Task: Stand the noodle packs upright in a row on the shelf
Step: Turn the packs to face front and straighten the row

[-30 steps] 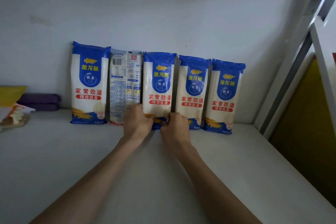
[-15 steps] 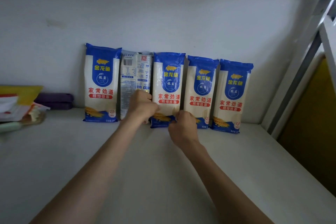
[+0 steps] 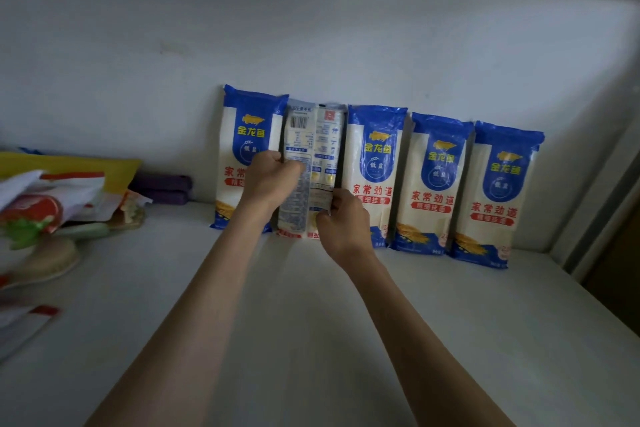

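Several blue-and-white noodle packs stand upright in a row against the white back wall of the shelf (image 3: 311,322). The second pack from the left (image 3: 317,139) shows its printed back with a barcode. My left hand (image 3: 268,184) grips its left edge halfway up. My right hand (image 3: 343,222) holds its lower right corner. The leftmost pack (image 3: 242,128) is partly hidden by my left hand. To the right stand the third pack (image 3: 375,163), the fourth pack (image 3: 438,184) and the rightmost pack (image 3: 498,194), all front side out.
At the left lie a yellow bag (image 3: 69,166), crumpled red-and-white packaging (image 3: 41,208) and a purple folded item (image 3: 162,187) against the wall. A grey metal upright (image 3: 602,204) bounds the shelf at the right.
Both hands have left the third pack and moved left onto the back-facing second pack. The camera has swung left, so the row sits further right in view.
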Motion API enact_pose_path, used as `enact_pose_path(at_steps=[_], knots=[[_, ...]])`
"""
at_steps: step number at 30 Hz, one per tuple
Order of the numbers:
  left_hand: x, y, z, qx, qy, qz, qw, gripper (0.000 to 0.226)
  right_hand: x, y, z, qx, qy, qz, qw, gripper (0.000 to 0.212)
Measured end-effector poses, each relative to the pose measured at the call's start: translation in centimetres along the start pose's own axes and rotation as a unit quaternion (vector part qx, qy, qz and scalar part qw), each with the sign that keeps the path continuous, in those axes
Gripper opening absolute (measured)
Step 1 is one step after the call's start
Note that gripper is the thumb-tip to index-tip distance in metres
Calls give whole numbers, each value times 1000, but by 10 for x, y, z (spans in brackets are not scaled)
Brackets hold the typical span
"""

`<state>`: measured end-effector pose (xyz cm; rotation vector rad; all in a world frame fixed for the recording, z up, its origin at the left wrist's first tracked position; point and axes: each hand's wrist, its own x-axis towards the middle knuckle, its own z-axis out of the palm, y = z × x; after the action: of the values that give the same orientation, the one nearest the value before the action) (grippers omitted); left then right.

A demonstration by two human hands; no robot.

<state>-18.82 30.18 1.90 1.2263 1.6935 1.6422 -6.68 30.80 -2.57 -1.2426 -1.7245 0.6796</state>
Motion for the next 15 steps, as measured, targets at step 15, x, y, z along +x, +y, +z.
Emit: enact_pose_path(at_steps=[15], knots=[[-3, -2, -1, -69, -62, 18, 996, 32, 8, 11, 0, 61, 45, 46, 996, 25]])
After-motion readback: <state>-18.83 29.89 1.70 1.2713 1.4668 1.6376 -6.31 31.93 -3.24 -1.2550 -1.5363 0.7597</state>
